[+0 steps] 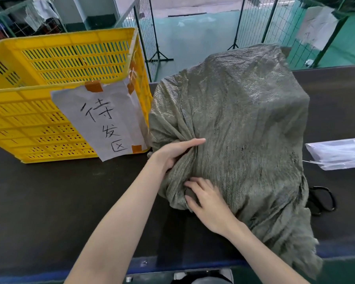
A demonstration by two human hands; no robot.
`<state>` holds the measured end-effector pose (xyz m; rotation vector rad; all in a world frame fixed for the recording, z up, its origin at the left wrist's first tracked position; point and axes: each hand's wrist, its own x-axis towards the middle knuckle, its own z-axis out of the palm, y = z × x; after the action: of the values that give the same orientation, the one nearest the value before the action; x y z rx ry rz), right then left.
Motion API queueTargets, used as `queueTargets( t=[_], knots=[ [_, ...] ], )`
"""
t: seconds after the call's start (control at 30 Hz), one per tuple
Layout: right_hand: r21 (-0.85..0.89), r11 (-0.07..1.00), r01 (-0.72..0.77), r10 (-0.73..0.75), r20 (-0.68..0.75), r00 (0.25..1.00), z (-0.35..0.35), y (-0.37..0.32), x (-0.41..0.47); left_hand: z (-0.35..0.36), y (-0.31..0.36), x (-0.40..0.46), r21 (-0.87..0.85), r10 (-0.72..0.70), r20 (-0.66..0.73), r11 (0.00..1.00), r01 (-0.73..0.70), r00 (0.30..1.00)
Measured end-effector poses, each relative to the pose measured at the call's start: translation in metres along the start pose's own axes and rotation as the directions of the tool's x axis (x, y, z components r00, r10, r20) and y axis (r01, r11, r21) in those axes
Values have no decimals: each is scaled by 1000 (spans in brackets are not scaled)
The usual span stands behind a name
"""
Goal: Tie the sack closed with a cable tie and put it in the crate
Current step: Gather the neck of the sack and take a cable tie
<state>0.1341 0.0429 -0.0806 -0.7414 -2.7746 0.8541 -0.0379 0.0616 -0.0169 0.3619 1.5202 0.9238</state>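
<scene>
We see the sack (240,124), a grey-green woven bag, lying on the dark table (49,201) and filling the centre and 3 o'clock side of the view. Its loose end trails toward 5 o'clock and hangs over the near table edge.

Left hand (172,152): it sits at the 9 o'clock flank of the sack. The fingers are curled into the fabric and have a bunch of it gathered in a firm grip; the thumb lies extended along the top of the fold, pointing toward 3 o'clock. The fabric creases radiate from this grip.

Right hand (209,203): it sits at 6 o'clock of the left hand, near it but apart. The fingers are partly bent and pressed onto the sack, with the fingertips tucked into a fold at the lower edge. We read this as a pinch on the fabric, not a full fist.

The yellow crate (39,103) stands on the table at 9 o'clock of the sack, just beside it. A handwritten paper label (103,117) is taped to the crate's near wall.

A clear plastic packet (340,152) lies on the table at 3 o'clock. A black looped object (324,197), partly hidden by the sack, lies at 4 o'clock; we cannot tell what it is.
</scene>
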Motion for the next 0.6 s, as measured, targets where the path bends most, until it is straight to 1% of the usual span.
queueTargets(
  t=[0.03,0.07,0.17,0.23,0.3,0.4,0.47,0.5,0.57,0.6],
  knots=[
    [-15,1000,3,-3,-14,1000,-2,0,-1,4,1,1,22,-6,-8,1000,6,1000],
    [-43,999,10,-12,-57,998,-4,1,-2,7,0,3,29,-3,-20,1000,3,1000],
    [-95,995,22,-48,-277,960,-19,0,-7,11,-2,6,-17,21,-68,1000,-22,997],
    [-106,994,20,-60,-391,919,-35,4,-9,11,-4,7,-86,43,-60,995,-48,997],
    [-121,992,-24,-36,-471,881,-53,12,-8,11,-7,7,-151,75,-49,985,-82,996],
    [-119,979,-167,74,-556,828,-74,28,-4,13,-11,5,-174,119,-91,976,-133,989],
    [-52,958,-282,207,-557,804,-83,40,-2,15,-16,4,-187,132,-127,970,-154,983],
    [14,941,-337,294,-523,800,-85,46,0,16,-18,2,-187,140,-138,969,-165,981],
    [203,893,-403,451,-405,795,-84,56,3,17,-24,-1,-102,128,-166,984,-146,978],
    [299,867,-399,488,-348,800,-82,60,4,19,-27,-3,-21,104,-189,994,-110,977]
  ],
)
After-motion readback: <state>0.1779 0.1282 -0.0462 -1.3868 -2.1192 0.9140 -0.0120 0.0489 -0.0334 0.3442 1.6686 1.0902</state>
